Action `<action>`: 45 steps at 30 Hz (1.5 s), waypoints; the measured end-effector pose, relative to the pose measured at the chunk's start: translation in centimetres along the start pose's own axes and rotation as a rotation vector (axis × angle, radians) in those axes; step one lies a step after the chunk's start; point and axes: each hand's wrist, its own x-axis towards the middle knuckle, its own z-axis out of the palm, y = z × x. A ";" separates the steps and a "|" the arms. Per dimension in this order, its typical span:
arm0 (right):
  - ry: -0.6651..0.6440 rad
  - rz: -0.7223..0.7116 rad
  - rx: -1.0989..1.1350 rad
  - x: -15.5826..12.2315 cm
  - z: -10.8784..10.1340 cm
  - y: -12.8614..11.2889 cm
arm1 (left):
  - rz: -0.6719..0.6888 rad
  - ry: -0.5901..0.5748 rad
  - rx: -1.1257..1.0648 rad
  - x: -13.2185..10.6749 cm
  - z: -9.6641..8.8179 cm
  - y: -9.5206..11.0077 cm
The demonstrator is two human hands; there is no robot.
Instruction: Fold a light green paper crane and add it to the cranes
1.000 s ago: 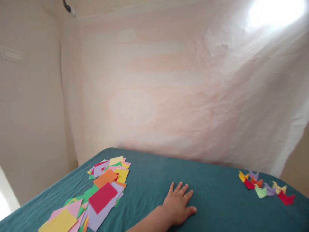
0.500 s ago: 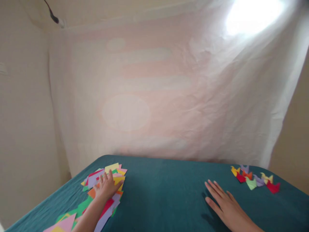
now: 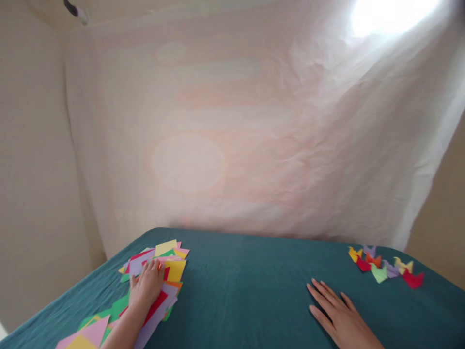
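My left hand (image 3: 148, 286) is down on a loose pile of coloured paper sheets (image 3: 175, 270) at the left of the table. Its thumb is drawn in and the fingers are bent close together, pinching at the paper. A bit of orange shows at the fingertips, but the hand covers most of what they grip. At the right, my right hand (image 3: 337, 312) lies palm down over the dark green cloth, fingers stretched out, holding nothing. Beyond it stands a group of small folded paper figures (image 3: 379, 274) in yellow, red, orange, purple and pale green.
A dark green cloth (image 3: 240, 286) covers the table. More sheets, pink and yellow among them (image 3: 89, 334), spread toward the near left edge. Behind the table hangs a pale wrinkled sheet (image 3: 254, 169), with a bright light (image 3: 394, 14) at its upper right.
My left hand has come down onto the paper pile, its spread fingers drawn together. The right hand stays flat, slightly lower in view. The camera view has shifted a little.
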 end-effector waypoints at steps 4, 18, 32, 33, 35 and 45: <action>0.012 0.007 0.013 -0.1 -0.5 -0.4 | 0.151 0.188 -0.092 -0.3 -4.2 3.5; -0.014 0.002 0.017 -0.2 -2.4 -1.2 | 1.418 -0.298 -0.259 -16.1 -6.1 20.9; -0.022 0.017 0.067 -0.1 -2.5 -1.2 | 0.377 -0.244 0.076 -5.8 -3.9 3.4; -0.020 0.020 0.072 -0.1 -2.6 -1.2 | 0.402 -0.274 0.062 -5.9 -3.2 2.6; -0.016 0.027 0.081 0.0 -2.6 -1.2 | 0.342 -0.255 0.064 -6.1 -2.8 2.4; -0.044 0.042 0.083 -0.2 -3.5 -1.7 | 1.352 -0.109 -0.174 -11.4 -8.5 17.3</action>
